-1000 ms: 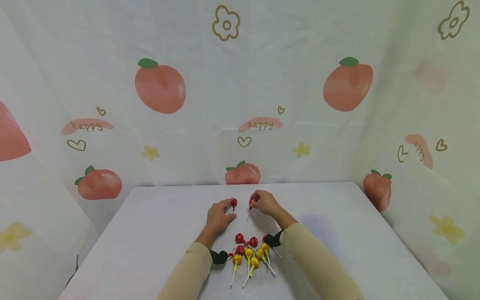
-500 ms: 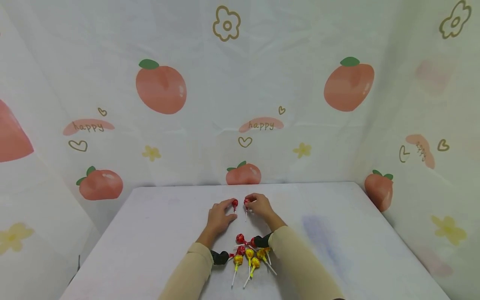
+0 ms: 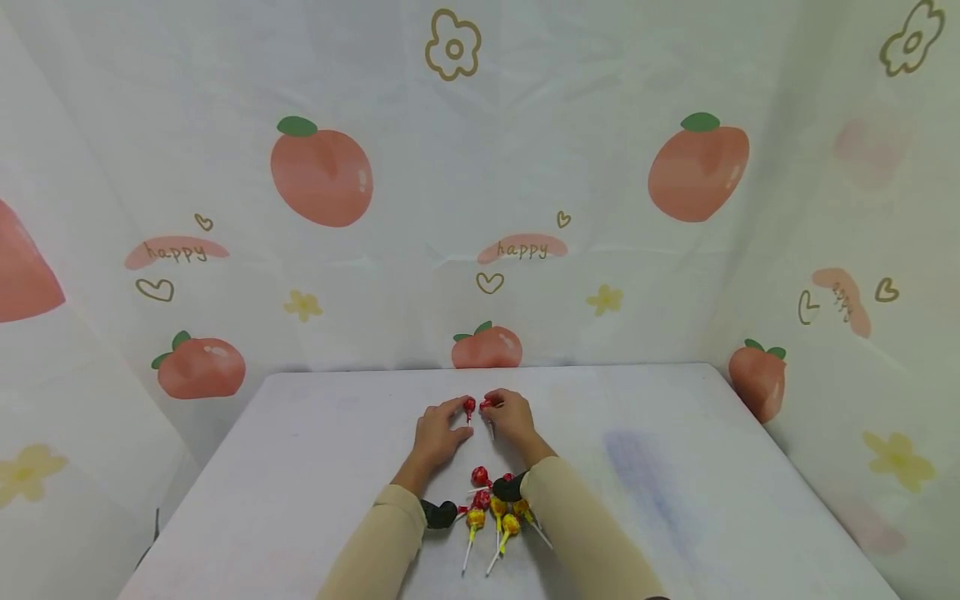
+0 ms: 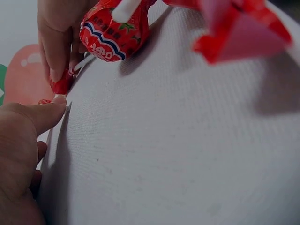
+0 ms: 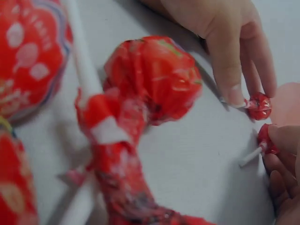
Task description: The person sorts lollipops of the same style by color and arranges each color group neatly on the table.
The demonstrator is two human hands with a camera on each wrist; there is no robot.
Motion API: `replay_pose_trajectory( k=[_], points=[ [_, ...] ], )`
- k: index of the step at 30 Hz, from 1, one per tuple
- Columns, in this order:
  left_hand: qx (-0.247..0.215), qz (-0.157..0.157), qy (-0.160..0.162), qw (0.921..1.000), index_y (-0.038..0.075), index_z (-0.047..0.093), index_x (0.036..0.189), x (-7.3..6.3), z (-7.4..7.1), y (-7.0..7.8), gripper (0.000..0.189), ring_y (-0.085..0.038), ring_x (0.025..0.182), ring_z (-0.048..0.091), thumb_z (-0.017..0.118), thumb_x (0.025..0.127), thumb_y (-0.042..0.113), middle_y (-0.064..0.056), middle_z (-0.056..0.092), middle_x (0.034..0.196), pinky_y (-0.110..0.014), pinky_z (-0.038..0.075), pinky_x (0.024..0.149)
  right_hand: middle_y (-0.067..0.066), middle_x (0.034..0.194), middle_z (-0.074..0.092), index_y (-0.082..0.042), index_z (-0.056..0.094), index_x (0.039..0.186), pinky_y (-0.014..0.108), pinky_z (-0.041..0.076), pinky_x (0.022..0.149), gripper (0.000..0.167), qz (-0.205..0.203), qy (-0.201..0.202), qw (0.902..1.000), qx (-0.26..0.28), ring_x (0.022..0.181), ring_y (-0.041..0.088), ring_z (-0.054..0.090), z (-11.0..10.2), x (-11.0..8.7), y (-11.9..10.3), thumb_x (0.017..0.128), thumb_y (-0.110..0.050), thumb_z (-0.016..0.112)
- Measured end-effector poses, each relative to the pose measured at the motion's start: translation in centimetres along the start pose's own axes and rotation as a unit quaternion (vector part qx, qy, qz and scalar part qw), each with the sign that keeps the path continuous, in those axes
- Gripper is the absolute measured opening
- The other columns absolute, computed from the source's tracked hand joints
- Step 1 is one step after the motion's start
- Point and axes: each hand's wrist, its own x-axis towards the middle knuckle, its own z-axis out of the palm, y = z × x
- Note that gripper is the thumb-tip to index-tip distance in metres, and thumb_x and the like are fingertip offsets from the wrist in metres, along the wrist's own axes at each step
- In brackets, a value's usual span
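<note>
Toward the far side of the table, my left hand holds a red-wrapped lollipop between thumb and fingers. The right wrist view shows its thumb at the stick and its fingertips by the candy head. Just to the right, my right hand pinches another red lollipop by its head, the white stick pointing back toward me. A small gap separates the two lollipops. Nearer me, several red lollipops and yellow lollipops lie in a loose group between the forearms, partly hidden by the right sleeve.
The white table reaches back to a white curtain printed with peaches. Black wrist bands sit close beside the loose lollipops. A bluish smudge marks the cloth at right.
My right hand has moved left with its red lollipop, closer to the one at my left hand. The right forearm now covers more of the loose lollipops. The left hand has stayed put.
</note>
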Motion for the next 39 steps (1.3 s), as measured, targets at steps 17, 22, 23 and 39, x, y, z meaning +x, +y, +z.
replay_pose_trajectory(
  k=[17, 22, 23, 39],
  points=[
    [-0.003, -0.015, -0.012, 0.9998, 0.019, 0.055, 0.139, 0.2, 0.1, -0.4, 0.056, -0.028, 0.120, 0.048, 0.074, 0.087, 0.022, -0.002, 0.055, 0.138, -0.049, 0.035, 0.099, 0.001, 0.079, 0.059, -0.007, 0.069, 0.113, 0.026, 0.047, 0.060, 0.024, -0.013, -0.020, 0.9989, -0.042, 0.070, 0.017, 0.051, -0.2, -0.1, 0.4, 0.089, -0.011, 0.070],
    [-0.003, -0.015, -0.012, 0.9998, 0.019, 0.055, 0.139, 0.2, 0.1, -0.3, 0.056, -0.028, 0.120, 0.048, 0.075, 0.087, 0.022, -0.002, 0.055, 0.138, -0.049, 0.034, 0.100, 0.002, 0.080, 0.061, -0.006, 0.070, 0.109, 0.028, 0.047, 0.061, 0.024, 0.014, -0.005, 0.9990, -0.042, 0.069, 0.018, 0.053, 0.0, -0.1, -0.3, 0.087, -0.013, 0.073],
    [-0.003, -0.014, -0.012, 0.9998, 0.019, 0.055, 0.139, 0.3, 0.2, -0.3, 0.056, -0.028, 0.120, 0.048, 0.075, 0.087, 0.022, -0.002, 0.056, 0.138, -0.049, 0.034, 0.099, 0.002, 0.080, 0.062, -0.006, 0.069, 0.109, 0.029, 0.048, 0.062, 0.024, 0.018, -0.003, 0.9989, -0.042, 0.070, 0.018, 0.053, 0.0, 0.0, -0.4, 0.087, -0.013, 0.074],
    [-0.010, -0.024, -0.018, 0.9995, 0.019, 0.055, 0.139, 0.2, 0.0, -0.1, 0.057, -0.029, 0.121, 0.048, 0.075, 0.087, 0.022, -0.003, 0.055, 0.138, -0.049, 0.034, 0.100, 0.001, 0.075, 0.060, -0.009, 0.069, 0.105, 0.033, 0.045, 0.066, 0.022, 0.036, 0.028, 0.9972, -0.059, 0.069, 0.019, 0.053, 0.7, 0.0, -0.9, 0.085, -0.017, 0.076]
  ],
)
